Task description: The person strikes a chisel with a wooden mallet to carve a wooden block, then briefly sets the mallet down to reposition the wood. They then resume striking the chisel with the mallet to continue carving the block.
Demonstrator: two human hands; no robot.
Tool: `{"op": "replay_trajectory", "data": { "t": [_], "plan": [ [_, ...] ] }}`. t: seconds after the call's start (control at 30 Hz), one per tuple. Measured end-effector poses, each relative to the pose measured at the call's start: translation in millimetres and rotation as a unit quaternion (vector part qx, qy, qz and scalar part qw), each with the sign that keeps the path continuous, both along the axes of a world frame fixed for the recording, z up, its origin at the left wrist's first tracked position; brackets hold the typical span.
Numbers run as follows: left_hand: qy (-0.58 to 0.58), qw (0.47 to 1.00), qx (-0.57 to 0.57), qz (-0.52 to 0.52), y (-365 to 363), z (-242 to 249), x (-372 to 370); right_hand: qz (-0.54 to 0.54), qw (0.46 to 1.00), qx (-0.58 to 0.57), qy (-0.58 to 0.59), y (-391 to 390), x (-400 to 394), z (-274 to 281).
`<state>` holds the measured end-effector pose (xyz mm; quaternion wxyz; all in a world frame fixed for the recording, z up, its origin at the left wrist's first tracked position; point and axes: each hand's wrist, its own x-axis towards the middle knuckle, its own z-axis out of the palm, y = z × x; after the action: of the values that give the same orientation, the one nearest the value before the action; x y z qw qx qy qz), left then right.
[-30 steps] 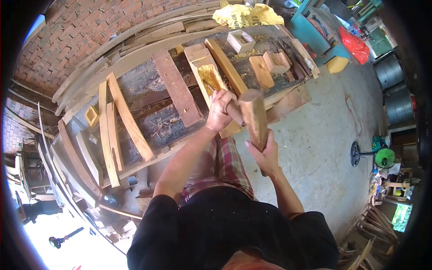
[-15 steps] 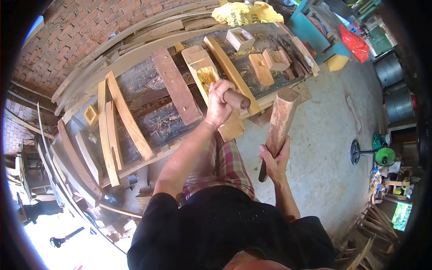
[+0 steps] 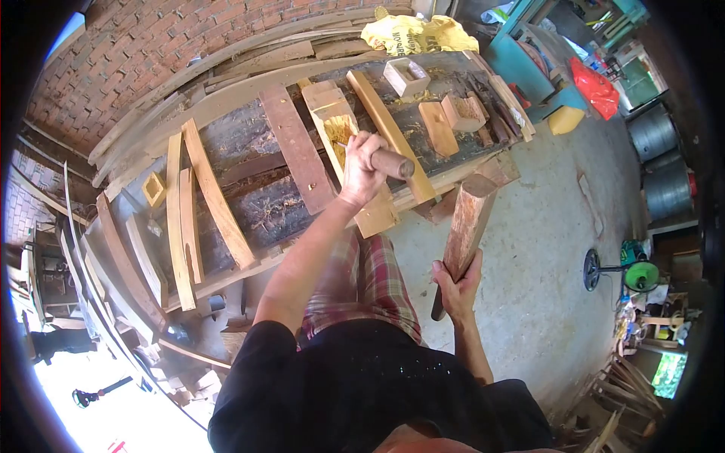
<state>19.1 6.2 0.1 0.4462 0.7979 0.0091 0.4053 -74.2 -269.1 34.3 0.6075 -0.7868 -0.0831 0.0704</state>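
My left hand (image 3: 362, 172) is closed around the round wooden handle of a chisel (image 3: 393, 163). Its blade, mostly hidden behind the fingers, points into a rough hollow in a pale wooden block (image 3: 325, 98) on the bench. Whether the tip touches the wood cannot be made out. My right hand (image 3: 459, 291) grips the narrow end of a wooden mallet (image 3: 470, 223), whose thick, worn end points up and away from me, to the right of the chisel handle. Pale shavings lie in the hollow.
On the dark workbench (image 3: 264, 211) lie a brown board (image 3: 296, 147), a long yellowish bar (image 3: 389, 132) and several curved strips (image 3: 215, 192). Small hollowed blocks (image 3: 406, 77) and dark-handled tools (image 3: 498, 121) sit farther right. A green fan (image 3: 640, 276) stands on the floor.
The mallet and my right hand have dropped slightly toward me. My left hand keeps hold of the chisel over the hollow. The whole view has shifted a little.
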Motion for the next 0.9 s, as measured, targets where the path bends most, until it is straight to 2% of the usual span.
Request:
{"op": "replay_trajectory", "data": {
  "t": [0.1,0.23,0.3,0.33,0.37,0.43,0.5,0.53,0.57,0.63,0.73,0.9],
  "plan": [
    [0.002,1.0,0.012,0.024,0.3,3.2,-1.6,-0.022,0.999,-0.001,-0.027,-7.4,-3.3,-6.8],
    [-0.03,0.997,0.065,-0.015,4.9,-0.2,-14.6,-0.027,0.999,0.027,-0.019,-5.8,-4.6,-7.6],
    [-0.033,0.993,-0.063,-0.094,17.7,-4.7,1.1,-0.006,0.998,0.069,0.002,-0.1,-5.3,-2.4],
    [-0.021,0.946,-0.258,-0.193,21.3,14.5,3.8,-0.007,0.998,0.067,0.002,-1.4,-7.4,-4.1],
    [0.045,0.976,-0.209,-0.033,23.0,47.9,1.0,0.001,0.997,0.071,-0.003,-2.6,-7.9,-7.6],
    [-0.007,0.982,-0.17,-0.079,26.3,69.9,-4.4,0.012,0.997,0.079,-0.012,-5.2,-6.2,-12.5],
    [-0.006,0.989,-0.109,-0.098,14.6,61.0,-10.4,0.009,0.999,0.05,-0.014,-8.6,-8.8,-16.7],
    [-0.013,0.986,-0.13,-0.107,0.7,53.6,-11.3,0.013,0.998,0.053,-0.012,-5.7,-10.3,-14.1],
    [-0.026,0.995,-0.046,-0.08,-10.1,45.2,-17.5,0.008,0.998,0.063,0.018,-2.8,-12.2,-7.7],
    [0.023,0.997,0.039,-0.063,-17.3,31.3,-23.2,0.003,0.996,0.07,0.048,0.2,-14.5,-0.7],
    [0.018,0.996,0.074,-0.052,-23.8,18.7,-30.2,0.009,0.996,0.07,0.054,-3.7,-13.9,-0.1],
    [0.021,0.997,0.072,-0.029,-28.5,8.6,-29.4,0.036,0.997,0.002,-0.063,-19.3,-3.4,-10.7]
  ]
}}
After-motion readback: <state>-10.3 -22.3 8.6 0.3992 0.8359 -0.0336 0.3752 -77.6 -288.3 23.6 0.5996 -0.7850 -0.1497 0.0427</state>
